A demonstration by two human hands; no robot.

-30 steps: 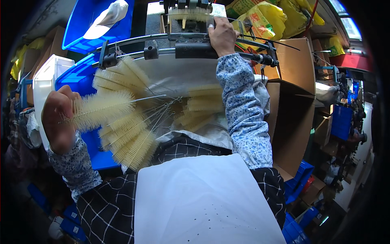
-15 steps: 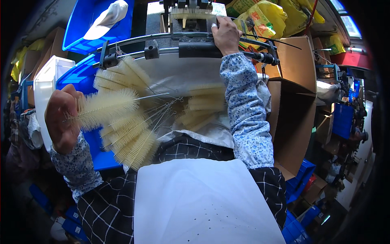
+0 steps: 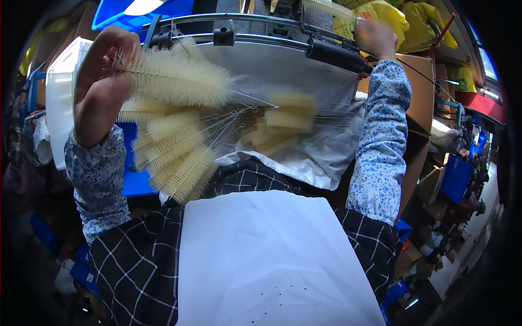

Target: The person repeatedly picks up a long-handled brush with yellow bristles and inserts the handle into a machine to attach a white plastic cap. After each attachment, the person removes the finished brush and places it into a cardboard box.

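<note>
My left hand (image 3: 100, 89) is raised at the left, its fingers closed on the bristle end of a cream bottle brush (image 3: 179, 79). That brush points right, its twisted wire stem reaching over a pile. Below it, several more bottle brushes (image 3: 176, 138) lie fanned out, with looped wire ends toward the middle. My right hand (image 3: 376, 39), smeared by motion, is curled at the right end of the metal machine (image 3: 261, 27). A pale bristle strip (image 3: 329, 7) on the machine runs up close to its fingers; what they grip is hidden.
A second group of brushes (image 3: 285, 117) rests on white sheeting (image 3: 331, 157) over my lap. Two rails and a black roller (image 3: 336, 54) cross ahead. A blue bin (image 3: 179, 6) and a white crate (image 3: 62, 103) stand left, a cardboard box (image 3: 418, 92) and yellow bags (image 3: 429, 27) right.
My left hand has risen with its brush. My right hand has moved right, and the black roller has slid right along the rail. The whole view has shifted slightly.
</note>
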